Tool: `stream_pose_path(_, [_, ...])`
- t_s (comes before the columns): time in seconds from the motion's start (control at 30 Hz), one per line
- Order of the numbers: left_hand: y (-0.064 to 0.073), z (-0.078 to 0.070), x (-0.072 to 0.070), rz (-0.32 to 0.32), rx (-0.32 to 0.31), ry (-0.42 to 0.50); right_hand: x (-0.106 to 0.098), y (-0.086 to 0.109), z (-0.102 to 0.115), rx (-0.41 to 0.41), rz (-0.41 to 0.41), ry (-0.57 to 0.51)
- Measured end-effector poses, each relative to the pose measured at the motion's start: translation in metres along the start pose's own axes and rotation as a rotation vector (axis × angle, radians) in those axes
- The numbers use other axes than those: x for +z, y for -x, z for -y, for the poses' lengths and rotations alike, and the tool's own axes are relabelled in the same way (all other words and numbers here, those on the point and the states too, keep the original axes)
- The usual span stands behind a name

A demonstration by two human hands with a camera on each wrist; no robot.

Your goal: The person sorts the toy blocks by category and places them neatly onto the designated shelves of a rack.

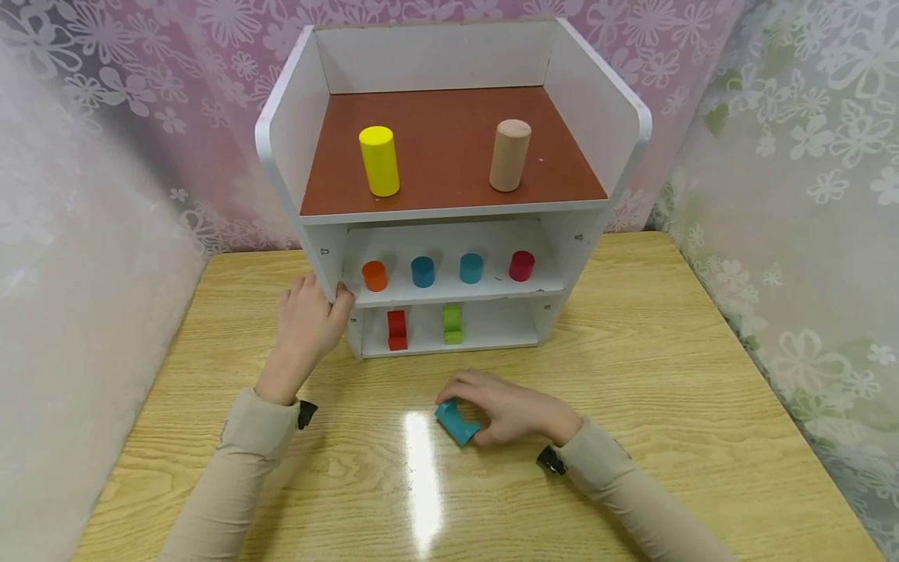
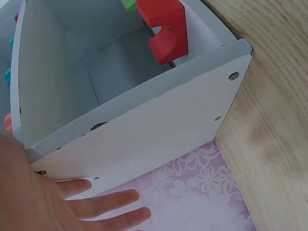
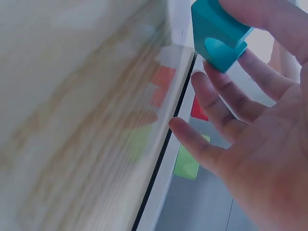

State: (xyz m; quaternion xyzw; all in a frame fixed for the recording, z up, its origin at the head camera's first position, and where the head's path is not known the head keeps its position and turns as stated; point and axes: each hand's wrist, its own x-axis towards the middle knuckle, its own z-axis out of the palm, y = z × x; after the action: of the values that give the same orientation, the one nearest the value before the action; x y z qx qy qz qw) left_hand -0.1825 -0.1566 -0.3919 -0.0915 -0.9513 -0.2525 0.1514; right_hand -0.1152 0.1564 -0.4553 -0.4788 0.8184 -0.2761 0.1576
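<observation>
My right hand pinches a teal arch-shaped block between thumb and fingertips, low over the table in front of the shelf. In the right wrist view, the block's round cutout shows, and the little finger stretches out apart from it. My left hand rests at the left side of the white shelf unit, its thumb at the front edge. Straight, spread fingers lie along the outer side panel in the left wrist view. A red block and a green block stand on the lowest shelf.
On the brown top stand a yellow cylinder and a plain wooden cylinder. The middle shelf holds an orange cylinder, two blue ones and a dark pink cylinder. The wooden table meets flower-patterned curtains behind and at the right.
</observation>
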Motion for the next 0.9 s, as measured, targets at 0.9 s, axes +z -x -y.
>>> stream_pose_path(0.9, [0.0, 0.0, 0.001, -0.033, 0.008, -0.016, -0.034, 0.018, -0.005, 0.221, -0.254, 0.241])
